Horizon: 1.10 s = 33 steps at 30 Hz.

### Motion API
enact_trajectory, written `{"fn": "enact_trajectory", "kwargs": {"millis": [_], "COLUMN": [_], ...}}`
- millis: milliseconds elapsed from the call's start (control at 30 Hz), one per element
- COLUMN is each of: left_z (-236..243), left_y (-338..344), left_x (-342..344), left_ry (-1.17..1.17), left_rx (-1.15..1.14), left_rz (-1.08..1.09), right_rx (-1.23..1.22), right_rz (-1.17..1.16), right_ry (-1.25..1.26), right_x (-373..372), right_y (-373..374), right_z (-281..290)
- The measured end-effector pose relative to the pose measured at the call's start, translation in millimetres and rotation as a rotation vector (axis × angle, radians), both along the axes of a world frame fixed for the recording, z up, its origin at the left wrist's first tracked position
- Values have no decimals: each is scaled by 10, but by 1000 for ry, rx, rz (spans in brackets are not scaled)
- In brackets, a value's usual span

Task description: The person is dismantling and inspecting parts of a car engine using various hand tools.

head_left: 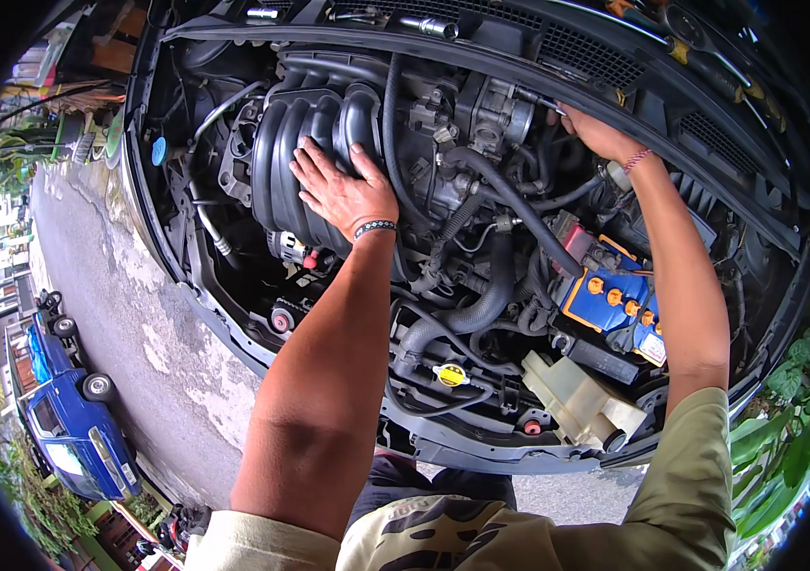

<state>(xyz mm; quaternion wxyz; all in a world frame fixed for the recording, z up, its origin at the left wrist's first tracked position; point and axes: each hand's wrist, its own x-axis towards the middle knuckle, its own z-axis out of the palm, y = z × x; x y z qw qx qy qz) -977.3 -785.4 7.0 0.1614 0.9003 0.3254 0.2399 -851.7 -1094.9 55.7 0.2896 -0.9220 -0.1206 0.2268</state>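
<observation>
My left hand (pixel 343 187) lies flat on the ribbed black intake manifold (pixel 276 143), its fingers spread and holding nothing. Beyond the grey metal throttle body (pixel 508 116), my right hand (pixel 600 133) reaches in under the cowl edge at the back of the engine bay. Its fingers are curled and partly hidden, closed beside a thin metal rod (pixel 540 99). What they grip cannot be made out. A black hose (pixel 519 200) runs from near the throttle body toward the battery, below my right hand.
A blue battery (pixel 605 295) with orange caps sits under my right forearm. Nearer are the yellow-labelled radiator cap (pixel 451 375) and a whitish plastic reservoir (pixel 576 400). Along the cowl lie a metal socket (pixel 429 27) and several hand tools (pixel 676 48). A blue pickup truck (pixel 77 428) stands left.
</observation>
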Motion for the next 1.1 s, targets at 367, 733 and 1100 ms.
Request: {"fn": "enact_trajectory", "kwargs": {"millis": [367, 733, 1100], "left_z": [0, 24, 42], "left_y": [6, 12, -22], "left_x": [-9, -5, -3], "left_ry": [-5, -11, 3], "left_rx": [23, -24, -18], "left_rz": [8, -1, -12], "right_rx": [-312, 470, -291], "right_rz": [241, 5, 213], "right_ry": [-939, 96, -967], "right_x": [-192, 48, -116], "right_y": [-6, -128, -112], "right_z": [-201, -147, -276]}}
